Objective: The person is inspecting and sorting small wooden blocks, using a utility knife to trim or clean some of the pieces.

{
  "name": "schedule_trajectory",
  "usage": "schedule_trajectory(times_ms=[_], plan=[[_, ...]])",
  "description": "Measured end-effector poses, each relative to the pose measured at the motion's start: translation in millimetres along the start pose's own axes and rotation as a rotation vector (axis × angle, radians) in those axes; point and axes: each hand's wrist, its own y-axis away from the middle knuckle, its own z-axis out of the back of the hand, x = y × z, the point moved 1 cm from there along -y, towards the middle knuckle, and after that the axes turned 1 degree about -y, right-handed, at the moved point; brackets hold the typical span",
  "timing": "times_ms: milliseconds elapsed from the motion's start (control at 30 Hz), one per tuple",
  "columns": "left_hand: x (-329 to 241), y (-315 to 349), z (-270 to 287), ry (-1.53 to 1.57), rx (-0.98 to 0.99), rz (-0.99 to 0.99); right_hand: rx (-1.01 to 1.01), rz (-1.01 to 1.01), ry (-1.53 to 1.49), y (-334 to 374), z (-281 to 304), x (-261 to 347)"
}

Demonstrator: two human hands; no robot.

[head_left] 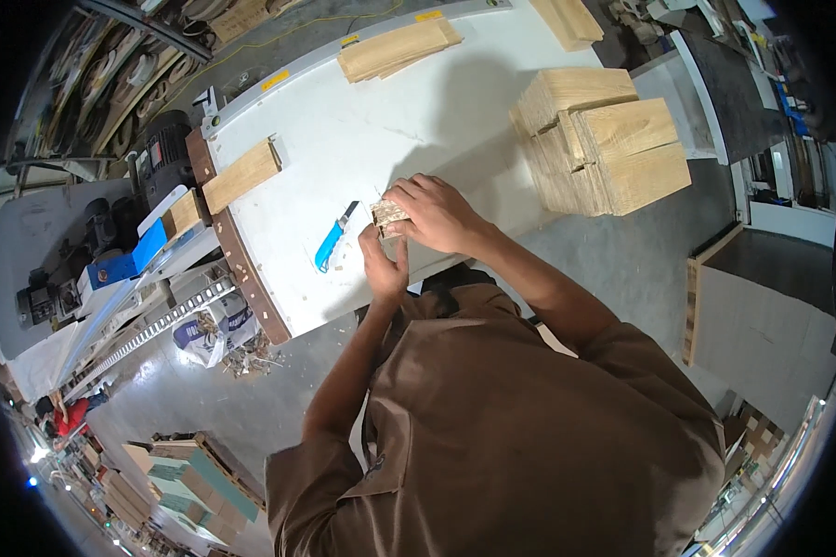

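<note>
Left hand (385,269), right hand (434,215): fingers (405,195) clamped on block (390,214), right of knife (330,243). Probably light, stiff, crumbly at edges; best held by flat faces.

No txt legible: yellow labels (275,80) on far edge of white tbl. (344,121), marks on bag (219,340) too sm.

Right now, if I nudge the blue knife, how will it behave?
The knife probably slides rather than rolls: its handle looks curved, not rod-straight, and lies on the white table. Likely light, being slim beside the left hand. Handle end seems safer to touch; the metal end looks exposed.
</note>
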Motion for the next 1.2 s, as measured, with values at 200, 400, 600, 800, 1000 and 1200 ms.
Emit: schedule_trajectory(times_ms=[200, 400, 600, 800, 1000, 1200], plan=[[-14, -7, -6, -0.010, -0.062, 0.016, 0.077, -0.035, -0.021, -17, 5, -1], [-7, -17, -7, 0.116, -0.033, 0.008, 0.226, -0.109, 0.057, -20, 6, -1], [7, -11, -14, 0.115, -0.137, -0.092, 0.157, -0.065, 0.046, -17, 1, -4], [23, -9, -3, 0.042, 0.150, -0.096, 0.162, -0.079, -0.004, -26, 3, -5], [35, 13, 100, 0.015, 0.158, 0.079, 0.058, -0.135, -0.077, -23, 9, -32], [171, 40, 173, 0.382, -0.206, 0.661, -0.049, -0.234, -0.088, -14, 17, -47]])
